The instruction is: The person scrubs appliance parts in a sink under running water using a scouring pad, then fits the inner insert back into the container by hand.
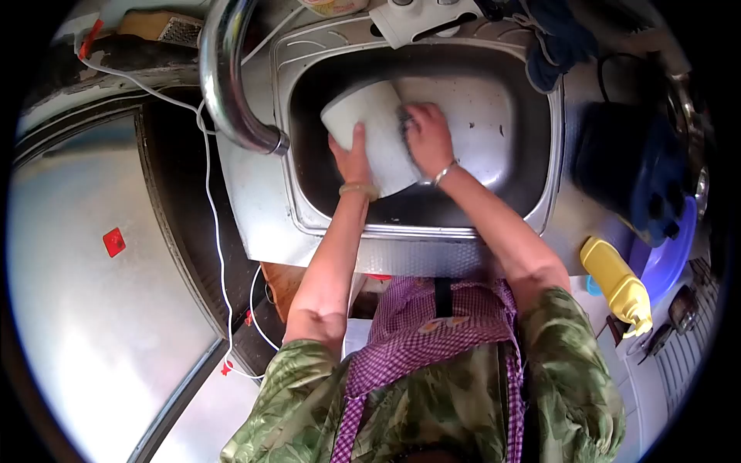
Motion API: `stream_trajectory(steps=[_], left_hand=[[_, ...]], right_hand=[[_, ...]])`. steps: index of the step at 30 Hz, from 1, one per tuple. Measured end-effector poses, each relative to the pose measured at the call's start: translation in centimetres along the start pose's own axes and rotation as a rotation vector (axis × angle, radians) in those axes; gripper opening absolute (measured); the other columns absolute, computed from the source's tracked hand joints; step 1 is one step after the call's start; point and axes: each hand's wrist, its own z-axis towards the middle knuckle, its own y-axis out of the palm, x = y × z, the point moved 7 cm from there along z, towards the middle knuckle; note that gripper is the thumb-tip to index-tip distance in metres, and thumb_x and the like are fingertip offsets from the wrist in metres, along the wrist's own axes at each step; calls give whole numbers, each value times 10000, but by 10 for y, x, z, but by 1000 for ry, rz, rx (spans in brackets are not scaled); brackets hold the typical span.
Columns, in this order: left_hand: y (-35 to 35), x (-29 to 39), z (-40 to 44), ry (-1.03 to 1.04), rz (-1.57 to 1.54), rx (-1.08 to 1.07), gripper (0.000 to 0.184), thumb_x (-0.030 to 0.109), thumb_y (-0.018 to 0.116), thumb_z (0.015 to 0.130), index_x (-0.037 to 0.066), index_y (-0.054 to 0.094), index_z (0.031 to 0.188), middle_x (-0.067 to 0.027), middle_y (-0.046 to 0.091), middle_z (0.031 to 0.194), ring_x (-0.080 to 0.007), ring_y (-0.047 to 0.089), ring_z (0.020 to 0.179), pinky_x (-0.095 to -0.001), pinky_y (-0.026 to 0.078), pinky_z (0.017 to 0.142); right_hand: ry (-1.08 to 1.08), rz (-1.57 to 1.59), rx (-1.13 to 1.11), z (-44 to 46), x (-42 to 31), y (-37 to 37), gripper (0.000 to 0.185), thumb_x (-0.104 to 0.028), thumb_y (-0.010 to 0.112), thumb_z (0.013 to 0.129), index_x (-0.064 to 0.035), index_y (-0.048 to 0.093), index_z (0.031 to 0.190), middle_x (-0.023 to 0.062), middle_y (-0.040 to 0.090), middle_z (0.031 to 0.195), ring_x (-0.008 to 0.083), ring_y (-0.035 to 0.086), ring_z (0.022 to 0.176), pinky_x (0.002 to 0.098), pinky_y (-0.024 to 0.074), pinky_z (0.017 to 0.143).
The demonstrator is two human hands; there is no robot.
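Has left grip point(353, 163) clamped on pale cylindrical container point(382, 137), right grip point(431, 140) pinching dark scourer point(404, 122) against it. Looks stiff, fairly light, likely slick if wet; hold wide around side.

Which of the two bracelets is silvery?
The thin bracelet by the right hand; the other bracelet, by the left hand, is thicker and pale yellowish.

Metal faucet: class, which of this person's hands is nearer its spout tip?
Left: the left hand is right of the spout tip, on the white container; the right hand is farther right, at the container's opposite side.
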Motion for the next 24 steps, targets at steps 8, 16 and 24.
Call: stream_trajectory(steps=[8, 16, 24], left_hand=[[12, 6, -25, -94, -151, 55, 939, 551, 652, 925, 31, 209, 1569, -190, 429, 1483, -290, 490, 1274, -378, 399, 1074], [2, -2, -25, -206, -208, -8, 905, 610, 608, 928, 84, 230, 1560, -169, 460, 1447, -299, 539, 1242, -443, 476, 1020], [13, 26, -80, -663, -357, -255, 913, 700, 526, 926, 116, 243, 1569, -172, 450, 1483, -340, 530, 1297, -452, 463, 1068]], right_hand=[[-29, -109, -102, 41, 0, 0, 304, -121, 591, 878, -48, 684, 1158, 174, 636, 1167, 368, 593, 1103, 421, 489, 967], [361, 96, -414, 45, 98, 30, 369, -235, 538, 934, -20, 661, 1207, 183, 670, 1214, 329, 639, 1072, 378, 476, 965], [510, 405, -624, 2, 62, -43, 452, -277, 574, 954, -5, 615, 1313, 110, 662, 1255, 188, 606, 1144, 278, 445, 1005]])
